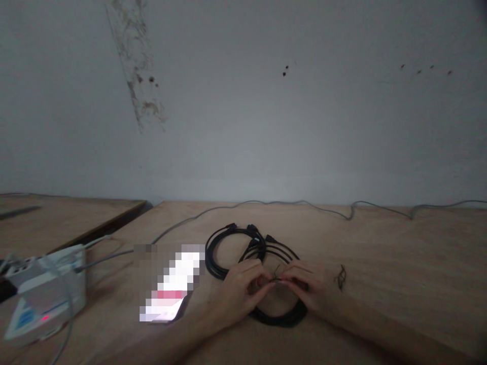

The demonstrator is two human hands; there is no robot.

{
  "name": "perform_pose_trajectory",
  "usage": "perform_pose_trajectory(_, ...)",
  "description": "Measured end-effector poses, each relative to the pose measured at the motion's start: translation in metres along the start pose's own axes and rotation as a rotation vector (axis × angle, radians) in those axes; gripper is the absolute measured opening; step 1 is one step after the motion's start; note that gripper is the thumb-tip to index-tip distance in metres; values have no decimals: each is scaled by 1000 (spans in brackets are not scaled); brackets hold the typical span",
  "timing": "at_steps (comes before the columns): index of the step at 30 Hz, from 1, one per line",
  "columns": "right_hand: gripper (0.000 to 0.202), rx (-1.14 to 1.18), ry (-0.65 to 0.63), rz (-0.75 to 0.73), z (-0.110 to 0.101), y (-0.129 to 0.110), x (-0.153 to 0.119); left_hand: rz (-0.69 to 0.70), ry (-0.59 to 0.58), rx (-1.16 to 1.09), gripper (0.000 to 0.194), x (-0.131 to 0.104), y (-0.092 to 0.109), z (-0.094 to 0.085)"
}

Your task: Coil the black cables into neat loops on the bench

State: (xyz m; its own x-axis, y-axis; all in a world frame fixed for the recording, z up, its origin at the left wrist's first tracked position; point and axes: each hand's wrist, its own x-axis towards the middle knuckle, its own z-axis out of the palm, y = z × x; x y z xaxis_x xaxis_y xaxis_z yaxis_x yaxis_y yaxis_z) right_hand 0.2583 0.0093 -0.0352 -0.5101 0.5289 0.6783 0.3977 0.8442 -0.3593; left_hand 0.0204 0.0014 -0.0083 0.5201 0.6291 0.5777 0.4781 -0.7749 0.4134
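Observation:
Two coils of black cable lie on the wooden table. The farther coil [213, 256] shows dark connectors [251, 228] at its upper side. Over the nearer coil [279, 319] both my hands meet, thumbs and fingertips pinched. My left hand [245, 284] and my right hand [310, 284] grip a thin dark twist tie [278, 279] between them, with a loose end sticking up. Parts of the nearer coil are hidden beneath my hands. To the right of my right hand lies a small bunch of similar twist ties [341, 278].
Left of the coils lies a lit phone [178, 284], its screen blurred out. A white power strip or box [49, 299] with a red light and plugged cords stands at far left. A grey cable [213, 209] runs along the back of the table [399, 253] by the wall.

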Motion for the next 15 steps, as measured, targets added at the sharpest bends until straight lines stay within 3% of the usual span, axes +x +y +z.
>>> perform_pose_trajectory(8, 22, -270, 9, -72, -12, 8, -7, 12, -33, 100, 3, 3, 3, -6)
perform_pose_trajectory(15, 24, -486, 24, -121, -24, 17, -17, 31, -12, 186, 3, 2, -1, -1)
